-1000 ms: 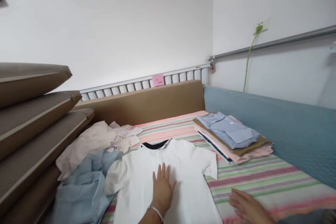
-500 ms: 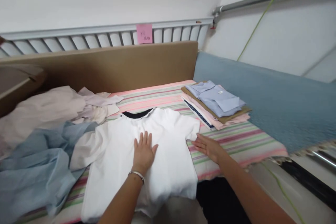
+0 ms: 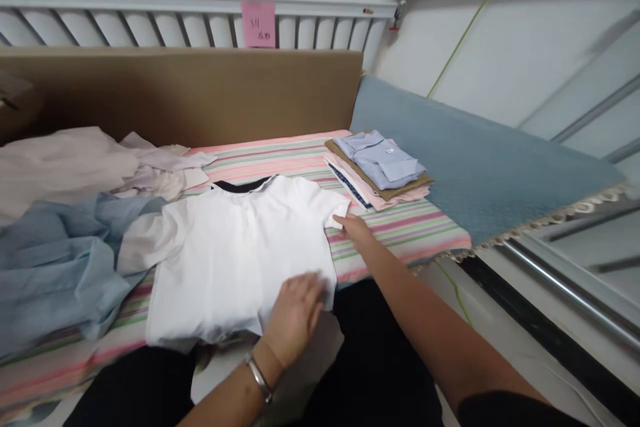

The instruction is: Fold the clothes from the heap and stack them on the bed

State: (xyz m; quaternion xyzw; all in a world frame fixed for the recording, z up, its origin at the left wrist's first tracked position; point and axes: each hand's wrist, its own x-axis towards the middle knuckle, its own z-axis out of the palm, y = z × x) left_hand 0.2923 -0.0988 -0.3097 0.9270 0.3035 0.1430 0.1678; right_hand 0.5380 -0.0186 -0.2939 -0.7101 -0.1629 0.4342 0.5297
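Observation:
A white short-sleeved T-shirt [image 3: 245, 247] with a dark inner neckband lies spread flat, its collar away from me. My right hand [image 3: 354, 228] pinches the edge of its right-hand sleeve between thumb and fingers. Over the lower right part of the shirt, near the hem, is my left hand [image 3: 295, 310], with a silver bangle on the wrist. Its fingers are loosely extended and their tips blurred; nothing shows in them. The shirt's left sleeve rests against a crumpled blue garment [image 3: 60, 260].
Folded clothes, a light blue shirt [image 3: 380, 160] on top, are stacked at the back right of the striped cloth [image 3: 400, 230]. Crumpled pale pink clothes [image 3: 70, 160] lie at left. Behind stands a brown board [image 3: 200, 93]; a blue padded panel [image 3: 475, 160] borders the right.
My left hand has left the middle of the shirt and moved toward its lower right hem. The right hand has closed on the sleeve edge. The camera view has shifted.

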